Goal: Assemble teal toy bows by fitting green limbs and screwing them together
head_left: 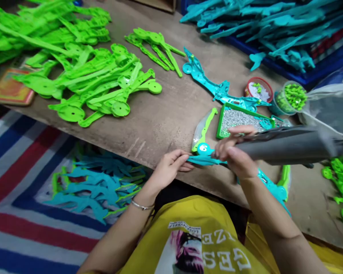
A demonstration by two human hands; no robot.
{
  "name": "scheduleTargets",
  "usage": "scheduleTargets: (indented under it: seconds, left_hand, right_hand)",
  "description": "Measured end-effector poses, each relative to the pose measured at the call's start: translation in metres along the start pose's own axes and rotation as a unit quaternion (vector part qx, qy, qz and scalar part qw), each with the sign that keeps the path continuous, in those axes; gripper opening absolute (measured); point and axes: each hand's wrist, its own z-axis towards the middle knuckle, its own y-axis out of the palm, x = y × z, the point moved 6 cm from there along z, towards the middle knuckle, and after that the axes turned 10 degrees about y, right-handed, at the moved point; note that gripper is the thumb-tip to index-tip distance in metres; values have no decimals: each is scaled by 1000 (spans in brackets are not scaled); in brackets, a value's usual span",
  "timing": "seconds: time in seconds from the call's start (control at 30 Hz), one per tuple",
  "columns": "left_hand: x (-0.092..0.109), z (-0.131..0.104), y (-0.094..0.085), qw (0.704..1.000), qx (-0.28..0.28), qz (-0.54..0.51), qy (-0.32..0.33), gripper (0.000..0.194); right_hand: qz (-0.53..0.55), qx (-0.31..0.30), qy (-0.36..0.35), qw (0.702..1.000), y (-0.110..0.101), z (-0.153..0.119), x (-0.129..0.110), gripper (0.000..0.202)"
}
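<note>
left hand [171, 165] has thumb and fingertips closed on the left end of a blue plastic piece [204, 160], centre of frame, just inside the near edge of the bench [165, 114]. right hand [240, 158] is wrapped round the front of a grey tool [288, 146], fingers closed; its tip is hidden, so can't tell whether it touches the piece. reads like left steadies while right aims the tool. a green curved arm [205, 135] sticks up beside the blue disc at the held end. small-parts tray [218, 129] sits just beyond the right hand, probably for short reaches; red basket [247, 91] and tub of green bits [295, 97] are close behind it. second blue part [205, 82] lies slanted above, its lower end by the tray. best room is leftward, between the held piece and the green pile [103, 87]. right side is tight: tool body runs out to the right edge of frame, close below the tray. near edge slopes down to the right, right under the wrists, so pulling the piece back risks overhang.
</note>
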Motion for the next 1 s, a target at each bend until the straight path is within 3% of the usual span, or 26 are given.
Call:
scheduleTargets:
  seconds: [0.1, 0.2, 0.23, 0.3, 0.37, 0.4, 0.47, 0.57, 0.67, 0.77, 0.9, 1.0]
  left_hand:
    - [4, -5, -15, 998, 3, 66, -6, 56]
    - [20, -13, -31, 970, 8, 243, 11, 55]
    - [29, -15, -34, 939, 22, 342, 36, 52]
    - [53, -19, -28, 836, 73, 532, 115, 47]
    - [70, -20, 0, 746, 101, 621, 219, 42]
    - [74, -19, 21, 727, 89, 624, 273, 39]
    - [70, -15, 71, 725, 6, 583, 366, 32]
    - [51, -10, 144, 717, -137, 532, 430, 39]
    - [38, -1, 191, 679, -207, 553, 436, 50]
    - [32, 16, 204, 659, -219, 614, 374, 59]
    - [27, 27, 195, 640, -238, 661, 311, 61]
    - [26, 27, 184, 644, -238, 672, 277, 56]
  right_hand:
    - [-19, 144, -74, 987, -57, -18, -29, 18]
    - [-39, 268, -53, 961, -115, -37, -38, 17]
    - [-39, 299, -34, 953, -131, -43, -37, 17]
    - [-37, 334, 6, 942, -156, -52, -32, 19]
    - [-43, 354, 24, 934, -170, -58, -27, 22]
    - [-49, 361, 23, 931, -174, -60, -25, 23]
    - [-62, 368, 13, 928, -179, -62, -21, 25]
    - [-84, 357, 9, 930, -184, -61, -17, 29]
    - [-113, 354, 25, 928, -192, -61, -14, 32]
    - [-126, 348, 46, 928, -198, -60, -15, 38]
    - [-129, 299, 68, 943, -196, -55, -16, 45]
    - [-138, 216, 74, 964, -197, -49, -14, 51]
